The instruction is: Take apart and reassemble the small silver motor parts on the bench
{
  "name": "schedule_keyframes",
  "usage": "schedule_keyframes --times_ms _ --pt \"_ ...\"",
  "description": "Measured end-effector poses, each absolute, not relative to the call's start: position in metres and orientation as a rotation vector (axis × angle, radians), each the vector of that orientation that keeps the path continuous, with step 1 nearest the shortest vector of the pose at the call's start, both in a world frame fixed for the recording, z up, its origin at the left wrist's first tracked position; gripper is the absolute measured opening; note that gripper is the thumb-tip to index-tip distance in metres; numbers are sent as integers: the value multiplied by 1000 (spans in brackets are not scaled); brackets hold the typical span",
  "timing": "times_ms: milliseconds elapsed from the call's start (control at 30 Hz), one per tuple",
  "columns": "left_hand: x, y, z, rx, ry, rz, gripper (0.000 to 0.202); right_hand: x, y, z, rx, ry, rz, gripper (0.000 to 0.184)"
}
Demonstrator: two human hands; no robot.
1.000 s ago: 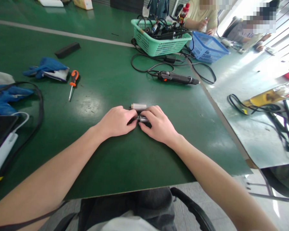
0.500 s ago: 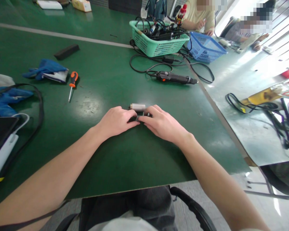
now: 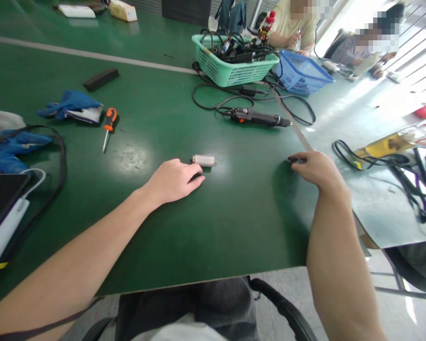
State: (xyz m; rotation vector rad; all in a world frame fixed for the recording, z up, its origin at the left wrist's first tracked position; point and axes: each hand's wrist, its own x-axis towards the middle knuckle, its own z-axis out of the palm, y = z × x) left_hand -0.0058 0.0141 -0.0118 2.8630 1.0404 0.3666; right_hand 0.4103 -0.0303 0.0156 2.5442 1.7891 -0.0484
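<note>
A silver metal cylinder [image 3: 203, 160], with a brass-coloured end, lies on its side on the green table. Just in front of it rests my left hand [image 3: 175, 180], its fingers curled down; the thumb and forefinger close around a dark spot that I cannot make out. Farther right, my right hand [image 3: 314, 168] is low over the table, back of the hand up. Its fingertips pinch a small dark piece [image 3: 291, 159], too small and covered to name. An electric screwdriver [image 3: 259, 117] with its cord lies beyond both hands.
Behind are a green basket [image 3: 234, 71] of tools and cables and a blue basket [image 3: 301, 73]. An orange-handled screwdriver [image 3: 110, 121], blue gloves [image 3: 73, 104] and a black block [image 3: 101, 79] lie left. A yellow bottle [image 3: 383, 144] lies right. Two people sit at the back.
My right hand has left the spot beside my left hand and moved right, carrying a small dark piece. My left hand and the cylinder stay nearly where they were.
</note>
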Motion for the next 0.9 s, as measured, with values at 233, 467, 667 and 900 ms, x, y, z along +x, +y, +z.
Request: schedule_keyframes --times_ms 233,467,667,900 --pt "-5 14 -11 2885 1058 377 30 411 -29 9 2557 1820 -42 45" --pt "-9 13 -11 2900 1029 386 26 337 -26 32 2603 2400 348 42" --pt "-8 8 -3 2742 1193 502 21 231 -1 19 1829 3150 -63 55" --pt "-4 14 -6 2652 1356 552 32 209 -1 -3 1660 3087 -219 24"
